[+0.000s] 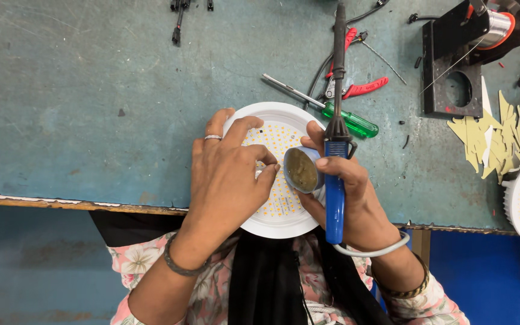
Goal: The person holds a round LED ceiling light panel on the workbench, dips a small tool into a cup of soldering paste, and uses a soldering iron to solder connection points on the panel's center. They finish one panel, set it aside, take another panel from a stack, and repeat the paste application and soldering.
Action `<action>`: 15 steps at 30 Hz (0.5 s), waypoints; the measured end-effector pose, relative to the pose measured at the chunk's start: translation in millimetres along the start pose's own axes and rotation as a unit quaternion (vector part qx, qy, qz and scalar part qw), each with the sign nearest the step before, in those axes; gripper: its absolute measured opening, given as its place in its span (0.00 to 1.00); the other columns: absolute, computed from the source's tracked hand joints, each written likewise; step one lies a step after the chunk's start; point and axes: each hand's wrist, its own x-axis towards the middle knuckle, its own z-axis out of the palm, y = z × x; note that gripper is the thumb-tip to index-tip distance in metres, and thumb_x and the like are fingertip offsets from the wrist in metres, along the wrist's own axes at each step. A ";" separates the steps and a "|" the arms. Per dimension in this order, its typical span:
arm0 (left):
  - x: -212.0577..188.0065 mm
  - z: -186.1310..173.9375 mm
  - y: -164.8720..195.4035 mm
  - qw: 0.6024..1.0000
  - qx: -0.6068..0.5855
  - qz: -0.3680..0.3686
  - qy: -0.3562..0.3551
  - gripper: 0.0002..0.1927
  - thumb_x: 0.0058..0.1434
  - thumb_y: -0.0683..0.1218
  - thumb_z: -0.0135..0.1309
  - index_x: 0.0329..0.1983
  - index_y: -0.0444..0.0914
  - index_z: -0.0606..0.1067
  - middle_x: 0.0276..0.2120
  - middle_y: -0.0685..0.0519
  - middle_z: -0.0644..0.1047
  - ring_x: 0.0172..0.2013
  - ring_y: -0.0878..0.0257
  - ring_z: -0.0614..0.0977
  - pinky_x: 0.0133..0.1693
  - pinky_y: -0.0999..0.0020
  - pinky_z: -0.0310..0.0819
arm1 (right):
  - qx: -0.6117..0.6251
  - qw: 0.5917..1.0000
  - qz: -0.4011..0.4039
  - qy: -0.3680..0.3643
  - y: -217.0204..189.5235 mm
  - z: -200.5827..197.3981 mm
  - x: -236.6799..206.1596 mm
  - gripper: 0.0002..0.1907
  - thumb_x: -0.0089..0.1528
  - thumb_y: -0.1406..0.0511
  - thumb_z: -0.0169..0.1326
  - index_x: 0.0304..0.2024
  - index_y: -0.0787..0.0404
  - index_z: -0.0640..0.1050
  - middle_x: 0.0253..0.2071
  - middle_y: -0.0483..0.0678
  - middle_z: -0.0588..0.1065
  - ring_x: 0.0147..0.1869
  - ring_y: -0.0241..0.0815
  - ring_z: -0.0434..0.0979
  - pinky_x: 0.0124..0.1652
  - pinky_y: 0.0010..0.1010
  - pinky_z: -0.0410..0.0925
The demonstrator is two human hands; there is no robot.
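Under my left hand (227, 171), fingertips pinching something small on the round LED lamp (275, 174) at the table (91, 102) edge, I judge soldering prep underway; my right hand (347, 192) clutches soldering iron (336, 138) and flux tin (302, 170) beside it, tip dipping next

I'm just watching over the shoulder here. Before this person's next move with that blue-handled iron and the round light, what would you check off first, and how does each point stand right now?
1. Round white lamp lies fully on the bench top: not ok, its near edge hangs over the bench edge.
2. Left hand steadies the lamp: ok, fingers rest on the LED board.
3. Soldering iron gripped firmly: ok, right hand is closed round the blue handle.
4. Iron tip clear of fingers: ok, it points away across the bench.
5. Small paste tin secure: ok, the right hand holds it too.
6. Iron hot: cannot tell.
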 end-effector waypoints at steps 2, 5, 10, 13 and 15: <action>0.3 1.0 -0.3 1.000 0.004 0.000 0.003 0.07 0.47 0.47 0.66 0.27 0.41 0.85 0.56 0.51 0.76 0.64 0.39 0.65 0.53 0.42 0.61 | -0.001 1.000 -0.005 -0.006 -0.8 0.0 0.8 0.42 0.59 0.76 0.65 0.62 0.47 0.54 0.74 0.67 0.57 0.73 0.63 0.70 0.64 0.49 0.71; 1.1 2.5 -1.1 1.000 0.006 -0.001 0.005 0.06 0.46 0.47 0.66 0.27 0.41 0.85 0.55 0.51 0.76 0.64 0.39 0.66 0.52 0.42 0.62 | 0.001 1.000 -0.009 -0.014 -1.7 -1.0 1.2 0.41 0.59 0.76 0.65 0.62 0.48 0.54 0.74 0.68 0.57 0.74 0.66 0.69 0.65 0.50 0.70; 1.2 3.1 -0.2 1.000 0.012 -0.003 0.006 0.06 0.45 0.46 0.66 0.27 0.41 0.85 0.54 0.51 0.76 0.63 0.39 0.66 0.52 0.42 0.62 | -0.004 1.000 -0.014 -0.017 -4.3 -1.8 2.8 0.39 0.59 0.76 0.65 0.62 0.50 0.55 0.74 0.68 0.57 0.75 0.67 0.67 0.66 0.50 0.70; 1.0 1.8 0.9 1.000 0.008 -0.010 0.003 0.06 0.45 0.46 0.66 0.27 0.41 0.85 0.54 0.52 0.76 0.64 0.40 0.65 0.52 0.42 0.62 | -0.002 1.000 -0.016 -0.014 -6.4 0.0 5.3 0.38 0.59 0.76 0.65 0.61 0.50 0.56 0.73 0.68 0.58 0.75 0.66 0.67 0.67 0.49 0.70; 0.8 0.4 1.8 1.000 0.010 -0.011 0.001 0.06 0.45 0.46 0.66 0.27 0.41 0.85 0.54 0.51 0.76 0.64 0.40 0.65 0.52 0.42 0.61 | -0.013 1.000 -0.025 -0.011 -8.4 0.3 7.2 0.38 0.59 0.76 0.65 0.61 0.51 0.56 0.73 0.67 0.59 0.76 0.67 0.67 0.68 0.50 0.70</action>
